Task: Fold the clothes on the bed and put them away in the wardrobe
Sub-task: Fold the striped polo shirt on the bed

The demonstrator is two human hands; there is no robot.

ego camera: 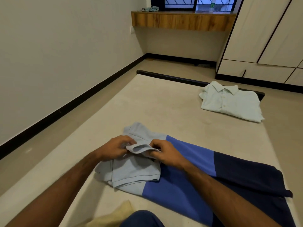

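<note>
A polo shirt (178,182) in bands of light blue, mid blue and navy lies flat across the beige bed (157,108) in front of me. Its light blue sleeves are turned in over the body. My left hand (115,147) and my right hand (165,153) each pinch one end of the shirt's light blue collar (141,148), lifting it slightly off the fabric. A pale green button shirt (231,102) lies folded at the far right corner of the bed. The wardrobe (270,38) with closed cream doors stands at the right.
A cream cloth (114,217) lies at the near edge beside my blue-clad knee (142,218). A wooden shelf (182,20) under the window holds a crumpled cloth (150,8) and a bottle (211,5). Floor runs between bed and left wall.
</note>
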